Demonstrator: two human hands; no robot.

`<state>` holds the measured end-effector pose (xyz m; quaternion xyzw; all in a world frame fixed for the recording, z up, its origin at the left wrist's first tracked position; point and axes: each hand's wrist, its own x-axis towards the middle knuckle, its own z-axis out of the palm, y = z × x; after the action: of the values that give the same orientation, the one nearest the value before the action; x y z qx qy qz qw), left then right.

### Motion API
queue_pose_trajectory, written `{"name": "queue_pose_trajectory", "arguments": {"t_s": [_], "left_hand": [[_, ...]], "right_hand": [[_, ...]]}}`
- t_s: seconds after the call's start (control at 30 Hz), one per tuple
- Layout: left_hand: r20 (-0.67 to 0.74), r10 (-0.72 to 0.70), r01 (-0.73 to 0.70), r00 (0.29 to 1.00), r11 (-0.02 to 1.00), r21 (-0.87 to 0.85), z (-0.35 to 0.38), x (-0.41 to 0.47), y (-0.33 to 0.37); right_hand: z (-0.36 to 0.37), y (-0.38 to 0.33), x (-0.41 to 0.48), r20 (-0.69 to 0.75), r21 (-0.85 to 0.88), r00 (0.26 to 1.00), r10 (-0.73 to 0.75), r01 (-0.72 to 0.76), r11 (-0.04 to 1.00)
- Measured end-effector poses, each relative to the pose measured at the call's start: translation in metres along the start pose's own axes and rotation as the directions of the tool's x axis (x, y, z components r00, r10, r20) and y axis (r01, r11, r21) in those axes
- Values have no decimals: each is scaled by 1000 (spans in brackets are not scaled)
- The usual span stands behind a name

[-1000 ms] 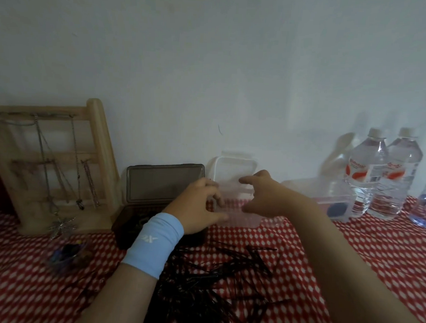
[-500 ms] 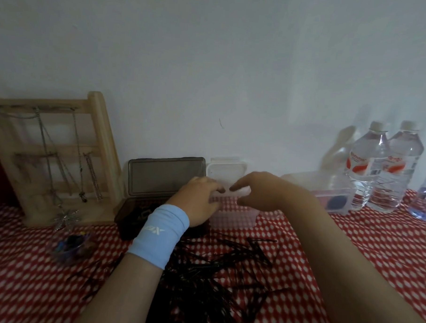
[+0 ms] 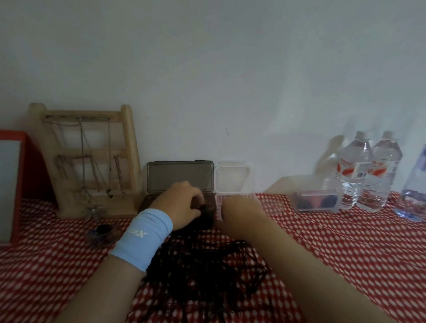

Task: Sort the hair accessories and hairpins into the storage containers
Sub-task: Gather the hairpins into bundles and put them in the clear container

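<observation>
A loose heap of black hairpins [image 3: 202,270] was spread on the red-and-white cloth [image 3: 349,252], between the two forearms. Just behind it a dark smoky box [image 3: 179,177] was stood open, lid upright; its contents were hidden by the left hand [image 3: 180,204], whose fingers were curled at the box's right front corner. Whether anything was gripped there could not be told. Beside the box a small clear container [image 3: 232,178] was also open. The right hand [image 3: 239,209] was held against its front, its fingers blurred, so its grasp could not be judged. Further right, dark and pinkish items were seen in a clear tub [image 3: 317,200]. To the left, blue pieces were held in a small clear bowl [image 3: 101,232].
</observation>
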<state>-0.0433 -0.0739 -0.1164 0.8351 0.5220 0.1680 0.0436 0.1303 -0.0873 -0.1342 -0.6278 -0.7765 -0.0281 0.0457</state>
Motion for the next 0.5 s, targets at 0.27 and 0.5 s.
{"name": "queue_pose_trajectory", "arguments": {"t_s": [0.27,0.5], "left_hand": [[27,-63,64,998,998,-15,16,-41,-21],[241,-71,82,968,996,-34,31,-61,-24]], "right_hand": [[11,-19,-5,46,-60,996,72,-69,996],[-8,-6,-18,245,111,966,-87,61,992]]}}
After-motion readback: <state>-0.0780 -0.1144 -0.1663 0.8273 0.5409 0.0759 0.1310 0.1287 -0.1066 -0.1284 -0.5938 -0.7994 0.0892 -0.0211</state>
